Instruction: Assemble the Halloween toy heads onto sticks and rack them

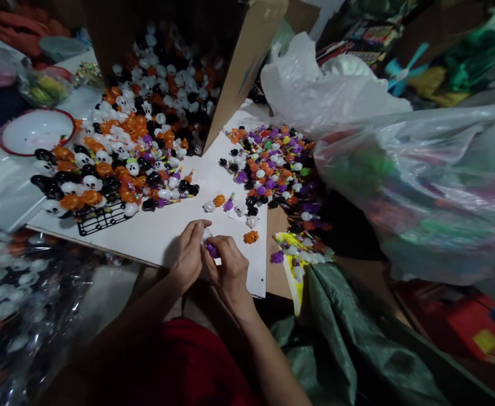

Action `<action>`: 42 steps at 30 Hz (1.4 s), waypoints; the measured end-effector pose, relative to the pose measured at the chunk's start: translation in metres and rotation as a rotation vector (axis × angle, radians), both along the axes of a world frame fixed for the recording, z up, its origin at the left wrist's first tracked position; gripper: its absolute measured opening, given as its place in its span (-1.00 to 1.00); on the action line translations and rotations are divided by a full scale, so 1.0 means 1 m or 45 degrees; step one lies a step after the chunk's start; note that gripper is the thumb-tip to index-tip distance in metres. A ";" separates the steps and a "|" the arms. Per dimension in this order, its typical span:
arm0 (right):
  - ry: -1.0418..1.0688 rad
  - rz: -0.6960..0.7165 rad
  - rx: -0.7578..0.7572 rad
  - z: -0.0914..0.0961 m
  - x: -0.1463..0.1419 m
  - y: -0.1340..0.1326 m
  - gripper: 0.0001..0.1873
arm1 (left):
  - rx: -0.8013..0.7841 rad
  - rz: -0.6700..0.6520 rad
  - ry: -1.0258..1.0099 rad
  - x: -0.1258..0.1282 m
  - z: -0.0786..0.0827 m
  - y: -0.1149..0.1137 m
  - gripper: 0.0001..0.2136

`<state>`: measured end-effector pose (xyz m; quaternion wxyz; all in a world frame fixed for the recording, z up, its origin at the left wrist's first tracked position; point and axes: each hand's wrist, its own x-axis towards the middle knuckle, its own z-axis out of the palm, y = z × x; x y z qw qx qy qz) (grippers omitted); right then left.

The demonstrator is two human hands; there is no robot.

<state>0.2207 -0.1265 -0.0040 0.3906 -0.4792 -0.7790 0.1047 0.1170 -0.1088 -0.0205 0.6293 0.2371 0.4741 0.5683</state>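
Near the front edge of the white board, my left hand [189, 252] and my right hand [230, 262] come together. Fingers of my right hand are closed on a small purple plastic figure [212, 249]. A small white piece [206, 233] shows at the fingertips of my left hand, which is pinched; its exact kind is partly hidden. Just beyond my hands lie an orange pumpkin figure [251, 237], a purple-topped stick [229, 203] and several white and black figures [251, 211]. Left of them is a heap of orange, white and black Halloween figures [120, 149], partly over a black plastic grid [107, 217].
An open cardboard box [234, 73] spills figures onto the board [213, 175]. To its right lies a pile of colourful finished-looking sticks [272, 163]. Big plastic bags [433, 186] crowd the right, a red-rimmed white bowl [35, 132] the left. Green sheeting [336, 321] hangs at front right.
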 end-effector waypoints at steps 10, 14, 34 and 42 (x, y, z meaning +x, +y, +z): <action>-0.032 0.091 0.238 -0.027 -0.019 -0.011 -0.91 | -0.023 0.280 -0.250 -0.004 0.004 -0.013 -0.61; 0.155 0.217 -0.019 -0.023 0.001 0.005 -0.92 | -0.056 -0.122 -0.226 -0.027 -0.007 -0.009 -0.60; 0.181 0.230 -0.670 -0.005 0.019 0.012 -0.62 | 0.006 -0.123 -0.212 -0.033 -0.030 0.002 -0.57; 0.316 0.298 -0.644 -0.001 0.031 0.014 -0.63 | -0.064 -0.254 -0.066 -0.032 -0.034 -0.005 -0.58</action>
